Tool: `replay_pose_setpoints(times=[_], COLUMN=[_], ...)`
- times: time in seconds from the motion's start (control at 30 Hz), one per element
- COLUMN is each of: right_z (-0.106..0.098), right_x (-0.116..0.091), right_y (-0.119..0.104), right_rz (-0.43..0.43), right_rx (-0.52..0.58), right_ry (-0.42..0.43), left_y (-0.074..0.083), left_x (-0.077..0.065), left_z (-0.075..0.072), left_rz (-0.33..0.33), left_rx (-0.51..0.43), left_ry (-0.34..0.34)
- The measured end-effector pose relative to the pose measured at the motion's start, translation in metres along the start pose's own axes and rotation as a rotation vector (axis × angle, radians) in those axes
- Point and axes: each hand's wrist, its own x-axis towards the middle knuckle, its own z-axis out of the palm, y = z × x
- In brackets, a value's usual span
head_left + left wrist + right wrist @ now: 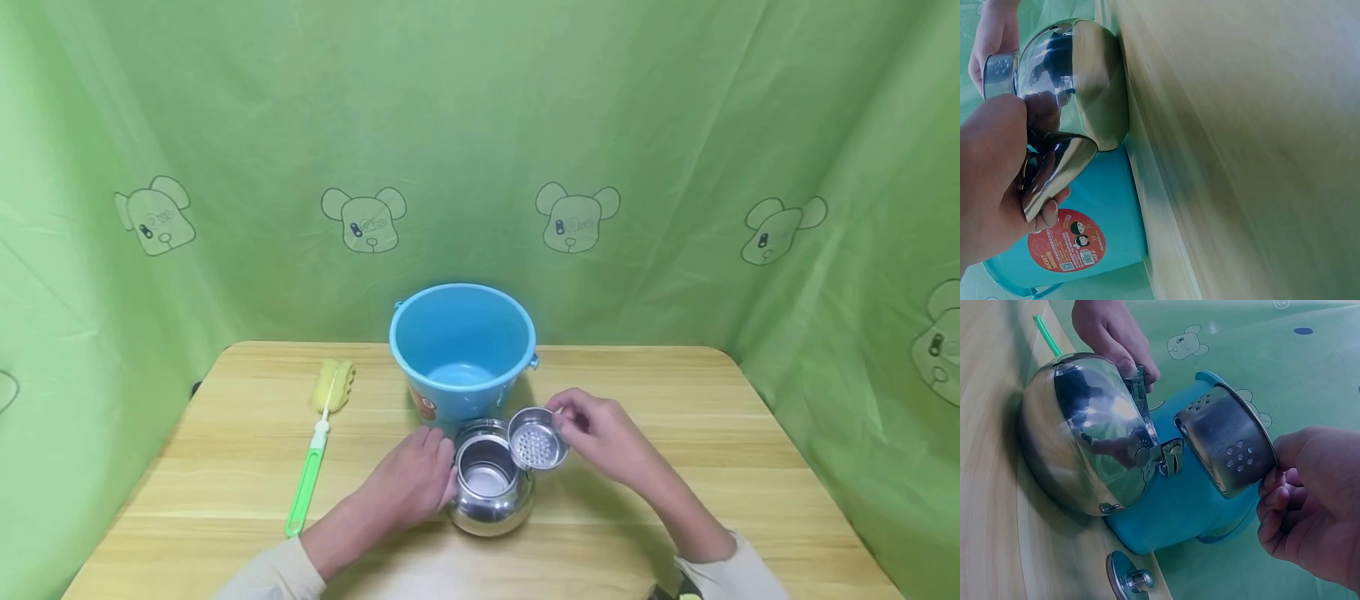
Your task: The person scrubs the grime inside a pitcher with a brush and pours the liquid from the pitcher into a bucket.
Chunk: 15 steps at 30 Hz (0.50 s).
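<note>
Head cam's got the clearest angle on this one. So there's a shiny stainless steel teapot standing upright on the wood-grain surface, mouth uncovered, right in front of a light blue bucket. Left hand is at the pot's left side, and from the left wrist you can see that grip is curled round the spout. Right hand has a perforated strainer basket pinched by the rim between thumb and fingers, up in the air, tilted, just beside the pot's mouth. Can't tell if the basket actually touches the pot.

Right wrist also catches a round metal lid with a knob, lying on the surface near the pot. Off to the left there's a yellow sponge brush with a green handle, well apart from the basket. The bucket's got a red round label on it, and a green curtain with cartoon animal heads hangs behind everything.
</note>
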Motion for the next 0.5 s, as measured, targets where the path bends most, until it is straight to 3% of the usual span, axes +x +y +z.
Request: replay_pose_setpoints(times=[0.5], right_z=[-0.0030], right_x=[-0.0036], right_y=[0.0069], right_rz=[0.023], right_rx=[0.017], right_ry=[0.032], left_y=[0.0001], left_x=[0.0008], left_z=[-0.0007], left_rz=[-0.006], left_rx=[-0.012], left_ry=[-0.023])
